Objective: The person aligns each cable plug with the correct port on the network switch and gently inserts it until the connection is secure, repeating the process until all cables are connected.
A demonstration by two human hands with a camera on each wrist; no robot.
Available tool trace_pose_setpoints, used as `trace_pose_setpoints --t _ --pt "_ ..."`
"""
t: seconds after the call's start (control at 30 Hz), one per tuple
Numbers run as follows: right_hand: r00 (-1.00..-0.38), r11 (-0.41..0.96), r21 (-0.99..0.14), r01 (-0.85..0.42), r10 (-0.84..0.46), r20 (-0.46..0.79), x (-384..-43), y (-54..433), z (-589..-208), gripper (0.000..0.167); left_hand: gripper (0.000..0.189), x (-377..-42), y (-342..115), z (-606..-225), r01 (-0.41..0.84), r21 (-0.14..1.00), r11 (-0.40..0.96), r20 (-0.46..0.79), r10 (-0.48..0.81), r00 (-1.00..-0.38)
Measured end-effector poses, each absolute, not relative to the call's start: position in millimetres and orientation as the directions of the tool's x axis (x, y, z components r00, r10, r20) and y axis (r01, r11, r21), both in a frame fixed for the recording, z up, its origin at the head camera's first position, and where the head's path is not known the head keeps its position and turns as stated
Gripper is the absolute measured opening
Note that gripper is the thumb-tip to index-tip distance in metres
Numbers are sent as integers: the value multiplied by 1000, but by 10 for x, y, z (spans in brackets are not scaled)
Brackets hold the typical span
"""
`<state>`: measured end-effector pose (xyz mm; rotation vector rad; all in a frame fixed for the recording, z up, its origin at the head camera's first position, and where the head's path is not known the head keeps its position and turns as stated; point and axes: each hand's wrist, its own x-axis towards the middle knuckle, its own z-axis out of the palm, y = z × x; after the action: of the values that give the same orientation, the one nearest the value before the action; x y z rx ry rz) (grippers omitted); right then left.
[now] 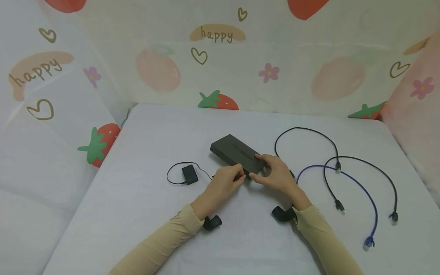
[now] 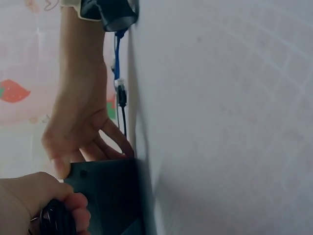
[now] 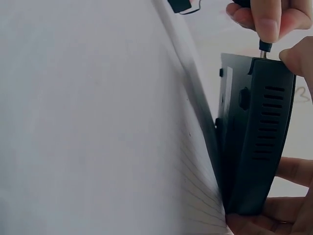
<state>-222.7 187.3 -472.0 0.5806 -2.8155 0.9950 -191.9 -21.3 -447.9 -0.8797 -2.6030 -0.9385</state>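
One box [image 1: 237, 152] is held tilted at the middle of the white table [image 1: 137, 152], its near side raised. It is gripped across one end by the right hand [image 1: 276, 177], thumb and fingers spread to the box's width. One plug [image 3: 265, 46] is pinched by the left hand [image 1: 223, 181], its fingers curled closely in, and a black coil [image 2: 57, 219] is held in the same hand. The plug's metal tip is set at the box's edge; how far it is let into the box cannot be told. One adapter [image 1: 190, 174] is laid to the left, with one cord [image 1: 167, 176] looped about it. To the right, three cables are laid: one blue cable [image 1: 376, 214] and two black cables [image 1: 302, 128], partly crossed. Five cable ends are seen.
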Motion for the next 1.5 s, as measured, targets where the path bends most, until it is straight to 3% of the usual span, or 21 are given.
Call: trace_pose_setpoints --t 0.3,0.57,0.73,1.13,1.5 --pt "-936 687 -640 -345 -303 180 -2237 1857 -4702 62 9 -1886 -245 -4434 569 511 645 395 412 -821" --pt "-931 690 -627 -361 -306 198 -2248 1863 -4694 63 1 -1883 -235 -4402 629 350 695 475 447 -758" --pt "-924 703 -601 -380 -316 214 -2243 1865 -4696 65 9 -1857 -175 -4353 629 282 725 449 479 -754" --pt "-929 693 -620 -368 -308 208 -2229 1908 -4715 63 8 -1880 -139 -4329 592 463 660 385 452 -805" --pt "-935 693 -630 -351 -302 188 -2239 1891 -4700 63 5 -1882 -162 -4341 563 487 668 385 414 -825"
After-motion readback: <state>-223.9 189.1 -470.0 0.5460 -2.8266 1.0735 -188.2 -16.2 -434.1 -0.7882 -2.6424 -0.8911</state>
